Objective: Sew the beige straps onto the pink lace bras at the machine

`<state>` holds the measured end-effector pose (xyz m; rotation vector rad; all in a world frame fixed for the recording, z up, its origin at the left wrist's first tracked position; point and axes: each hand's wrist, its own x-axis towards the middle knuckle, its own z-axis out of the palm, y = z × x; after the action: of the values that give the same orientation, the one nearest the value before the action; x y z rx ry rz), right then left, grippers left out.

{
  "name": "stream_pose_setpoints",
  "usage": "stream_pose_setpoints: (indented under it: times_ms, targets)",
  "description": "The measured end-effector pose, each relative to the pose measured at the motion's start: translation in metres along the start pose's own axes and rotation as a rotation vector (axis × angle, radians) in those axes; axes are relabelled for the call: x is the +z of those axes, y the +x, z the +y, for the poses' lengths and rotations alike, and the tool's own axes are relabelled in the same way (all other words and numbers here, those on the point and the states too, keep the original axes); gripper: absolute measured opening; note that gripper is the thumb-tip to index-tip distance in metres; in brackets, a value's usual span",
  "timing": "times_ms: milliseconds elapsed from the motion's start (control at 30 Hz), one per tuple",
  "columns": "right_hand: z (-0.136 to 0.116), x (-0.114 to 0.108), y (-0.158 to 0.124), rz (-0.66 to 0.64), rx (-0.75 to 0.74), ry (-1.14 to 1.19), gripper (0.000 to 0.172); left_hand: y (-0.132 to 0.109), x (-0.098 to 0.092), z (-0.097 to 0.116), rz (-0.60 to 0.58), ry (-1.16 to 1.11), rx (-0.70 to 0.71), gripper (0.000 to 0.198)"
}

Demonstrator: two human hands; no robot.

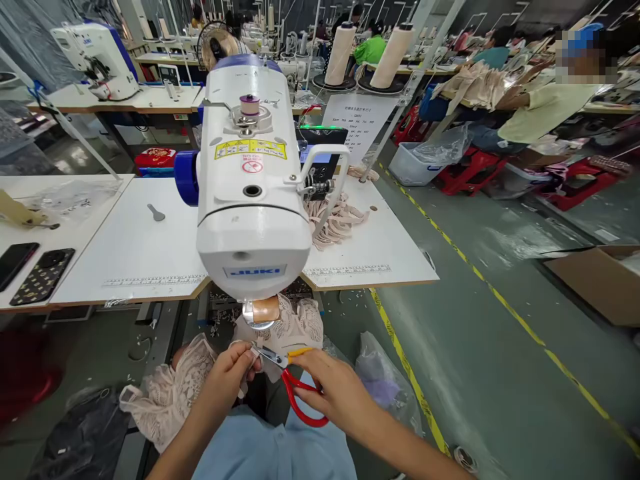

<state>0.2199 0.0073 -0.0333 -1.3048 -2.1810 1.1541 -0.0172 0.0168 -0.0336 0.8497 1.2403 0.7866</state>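
Note:
My right hand (330, 387) is closed round the scissors (274, 357), which have metal blades and handles coloured red and yellow. Their tips point left and meet a bit of beige cloth at the fingertips of my left hand (231, 368). That hand pinches the edge of a beige lace garment (300, 323), which hangs over my lap below the sewing machine's arm end. More beige lace (185, 380) drapes to the left of my left forearm. Exactly what lies between the blades is too small to tell.
A white sewing machine (253, 227) stands before me on a white table (140, 247). Beige straps (340, 223) lie right of it. Two phones (43, 275) rest at the left. Thread cones (393, 57) stand behind; a person (550, 107) sits at the far right.

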Motion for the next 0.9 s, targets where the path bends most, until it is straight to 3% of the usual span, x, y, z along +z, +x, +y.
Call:
stream_pose_setpoints:
  times_ms: [100, 300, 600, 900]
  targets:
    - [0.003, -0.001, -0.008, -0.020, 0.050, 0.072, 0.036, -0.001, -0.002, 0.000, -0.013, -0.016, 0.005, 0.026]
    - [-0.002, 0.003, -0.017, 0.071, 0.140, 0.147, 0.039, -0.002, -0.005, -0.004, 0.036, -0.085, -0.001, 0.039]
    - [-0.017, 0.015, 0.002, 0.077, 0.114, 0.144, 0.038, -0.004, -0.001, -0.002, 0.088, 0.021, 0.053, 0.038]
    - [-0.012, 0.008, 0.009, 0.002, 0.185, 0.286, 0.036, -0.004, -0.006, 0.001, 0.099, 0.147, 0.072, 0.039]
